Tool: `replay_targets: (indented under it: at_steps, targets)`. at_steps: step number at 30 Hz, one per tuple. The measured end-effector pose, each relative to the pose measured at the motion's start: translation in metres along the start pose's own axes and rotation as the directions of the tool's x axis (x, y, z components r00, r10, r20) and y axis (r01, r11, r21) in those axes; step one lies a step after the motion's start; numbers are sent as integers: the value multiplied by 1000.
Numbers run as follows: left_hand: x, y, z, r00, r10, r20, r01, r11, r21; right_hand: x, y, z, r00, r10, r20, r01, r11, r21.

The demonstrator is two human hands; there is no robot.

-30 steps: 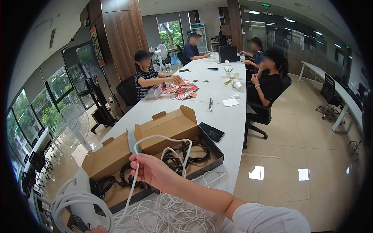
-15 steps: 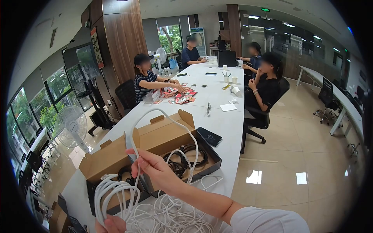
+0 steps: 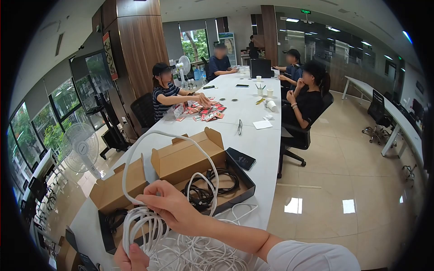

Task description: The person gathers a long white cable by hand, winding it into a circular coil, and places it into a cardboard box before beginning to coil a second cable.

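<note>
A white cable [image 3: 129,228] hangs in several loops from my left hand [image 3: 131,258], whose fingers are closed round the coil at the lower left. My right hand [image 3: 174,205] pinches the same cable just above the coil. From that pinch, a long loop arcs up and over the boxes, then drops behind my forearm. Below both hands, a tangled heap of the white cable [image 3: 199,253] covers the near tabletop. Behind them stand two open cardboard boxes; the right box [image 3: 250,183] holds black cables [image 3: 228,180], and the left box [image 3: 105,235] also holds a black cable [image 3: 115,220].
A dark phone [image 3: 240,158] lies beside the right box on the white table [image 3: 253,151]. Farther along are glasses [image 3: 239,127], paper [image 3: 263,124], cups and a pile of red packets [image 3: 210,113]. Several people sit round the table. A fan [image 3: 80,147] stands left.
My right hand has moved down and slightly left to the coil, bringing the cable with it. The arcing loop has swung left and lower. My left hand still grips the coil.
</note>
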State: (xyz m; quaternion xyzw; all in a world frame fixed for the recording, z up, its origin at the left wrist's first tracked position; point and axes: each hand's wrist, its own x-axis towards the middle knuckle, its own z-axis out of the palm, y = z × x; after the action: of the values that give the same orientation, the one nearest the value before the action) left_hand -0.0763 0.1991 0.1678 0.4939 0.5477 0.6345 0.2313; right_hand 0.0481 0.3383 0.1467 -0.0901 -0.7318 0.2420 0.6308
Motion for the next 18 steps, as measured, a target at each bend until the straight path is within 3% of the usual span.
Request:
replay_targets:
  at_steps: [2,9,15,16,18]
  targets:
    - [2,1,2,1000,10,21,-12,997,74,0,-4,-1,999,27,42,-28,999,22]
    - [4,-2,4,998,-57,37,58,998,-32,4,-5,-10,962,74,264,-141,958,248]
    - [10,-30,2,989,-101,104,113,987,-117,0,-13,-8,921,119,371,-306,809,501]
    - [12,-38,5,992,-77,102,88,990,-109,-1,-8,-3,957,-33,287,-62,946,318]
    - [14,-42,3,987,-94,130,109,988,-114,0,-12,-4,945,-50,323,-4,986,165]
